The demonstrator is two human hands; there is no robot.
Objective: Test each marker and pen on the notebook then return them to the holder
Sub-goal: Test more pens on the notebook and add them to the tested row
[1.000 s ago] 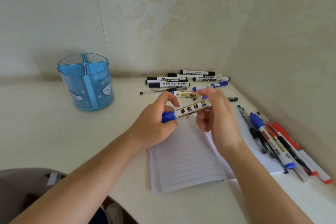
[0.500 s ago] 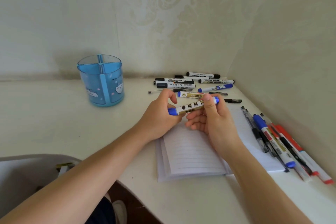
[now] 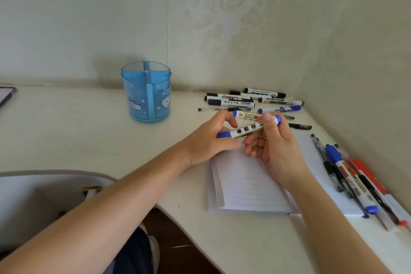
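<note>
"M" – on far blue-capped marker point(image 3: 279, 109)

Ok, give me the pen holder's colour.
The round plastic pen holder is translucent blue with white cartoon prints; head view.

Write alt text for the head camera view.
A left hand and right hand hold a blue-ended marker above an open lined notebook on a white table. A blue holder stands back left; other markers and pens lie loose nearby.

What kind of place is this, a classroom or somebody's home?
Probably a home study desk set against wallpapered walls. A blue pen holder, an open lined notebook and loose markers sit on it; the left hand and right hand hold a blue-capped marker.
</note>
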